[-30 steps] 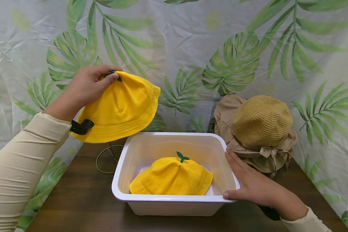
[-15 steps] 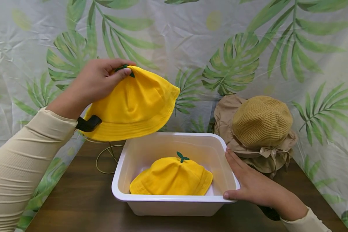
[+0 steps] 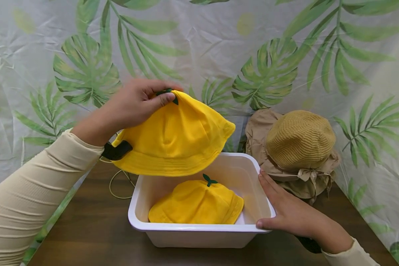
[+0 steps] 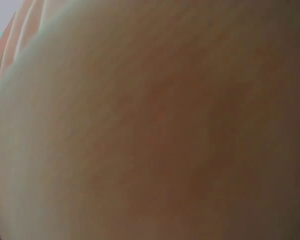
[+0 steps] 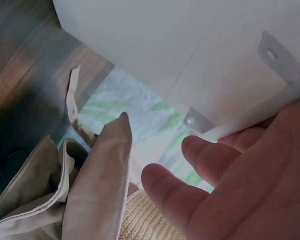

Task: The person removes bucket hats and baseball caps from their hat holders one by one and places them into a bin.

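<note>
My left hand (image 3: pixel 136 103) pinches the top of a yellow bucket hat (image 3: pixel 176 136), at its green leaf sprout. The hat hangs brim down over the back left of a white plastic tub (image 3: pixel 199 228), overlapping its back rim in the head view. A second yellow hat (image 3: pixel 199 203) with an upright green sprout lies inside the tub. My right hand (image 3: pixel 292 212) rests on the tub's right rim, thumb at the front corner and fingers extended along the side. In the right wrist view, fingers (image 5: pixel 210 160) show beside the tub's outer wall. Only blurred skin fills most of the left wrist view.
At the back right a mustard knitted hat (image 3: pixel 300 138) sits on top of a beige fabric hat (image 3: pixel 259 129) with a tied bow. A thin wire stand (image 3: pixel 118 184) is partly hidden behind the tub's left side. Leaf-print cloth (image 3: pixel 199 48) hangs behind the dark wooden table (image 3: pixel 83 229).
The left hand has carried the yellow hat rightward from beside the tub to over its back left part, dipping slightly lately. The right hand and the tub have stayed put.
</note>
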`<state>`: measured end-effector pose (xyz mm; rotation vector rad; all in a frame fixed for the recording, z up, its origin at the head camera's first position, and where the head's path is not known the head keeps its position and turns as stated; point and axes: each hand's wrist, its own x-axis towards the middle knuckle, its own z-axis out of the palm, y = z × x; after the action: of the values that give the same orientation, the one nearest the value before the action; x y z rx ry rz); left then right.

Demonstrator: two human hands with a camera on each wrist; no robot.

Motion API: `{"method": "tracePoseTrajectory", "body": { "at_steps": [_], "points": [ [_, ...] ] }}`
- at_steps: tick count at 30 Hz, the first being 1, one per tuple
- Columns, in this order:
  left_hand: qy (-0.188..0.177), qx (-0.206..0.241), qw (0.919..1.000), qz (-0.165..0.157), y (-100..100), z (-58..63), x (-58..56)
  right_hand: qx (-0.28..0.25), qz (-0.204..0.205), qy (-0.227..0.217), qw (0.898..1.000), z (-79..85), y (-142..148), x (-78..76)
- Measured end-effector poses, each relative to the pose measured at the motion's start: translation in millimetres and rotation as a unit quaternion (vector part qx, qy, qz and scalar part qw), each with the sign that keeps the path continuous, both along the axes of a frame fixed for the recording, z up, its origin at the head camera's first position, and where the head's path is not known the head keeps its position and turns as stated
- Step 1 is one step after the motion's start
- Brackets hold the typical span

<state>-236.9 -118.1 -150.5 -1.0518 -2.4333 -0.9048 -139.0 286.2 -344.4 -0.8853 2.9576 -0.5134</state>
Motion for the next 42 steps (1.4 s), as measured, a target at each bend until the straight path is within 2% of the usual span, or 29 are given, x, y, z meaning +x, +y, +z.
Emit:
{"method": "tracePoseTrajectory", "body": {
  "at_steps": [8, 13, 22, 27, 30, 37, 42],
  "points": [
    [-0.027, -0.036, 0.9961, -0.076, 25, -19.7, 8.4, 0.000, -0.001, 0.009, 1.000, -2.8, 1, -0.2],
    [-0.031, -0.056, 0.9917, -0.112, 38, -35.4, 7.9, -0.001, -0.005, 0.002, 1.000, -3.6, 2, -0.7],
    [-0.048, -0.032, 0.9835, -0.172, 55, -57.5, 11.2, 0.010, -0.018, -0.012, 1.000, -2.0, 3, -1.6],
    [-0.050, -0.030, 0.9783, -0.199, 62, -63.1, 15.1, -0.019, 0.000, -0.014, 1.000, -2.5, 2, -3.2],
    [-0.064, -0.034, 0.9776, -0.198, 63, -65.4, 16.9, -0.029, 0.004, -0.015, 0.999, -2.4, 2, -3.5],
    [-0.114, -0.057, 0.9800, -0.153, 58, -77.6, 14.6, -0.023, -0.002, -0.015, 1.000, -3.2, 4, -3.1],
    [-0.136, -0.071, 0.9794, -0.131, 51, -86.4, 13.1, -0.022, -0.005, -0.016, 1.000, -4.5, 5, -3.0]
  ]
}}
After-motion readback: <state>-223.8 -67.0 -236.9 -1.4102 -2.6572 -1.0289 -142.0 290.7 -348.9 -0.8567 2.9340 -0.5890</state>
